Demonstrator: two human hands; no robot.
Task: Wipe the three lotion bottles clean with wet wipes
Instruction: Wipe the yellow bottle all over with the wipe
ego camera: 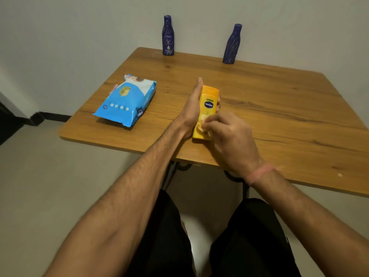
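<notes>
Right hand rubs wipe on yellow bottle, glossy, label up; left hand fingers grip it.

We are looking at what appears to be a plain room in a home: a small wooden table on dark metal legs is standing against a bare, pale wall, with a light floor and a dark skirting strip running below. Household toiletries are sitting on the table, namely two dark blue lotion bottles and a blue pack of wet wipes.
</notes>
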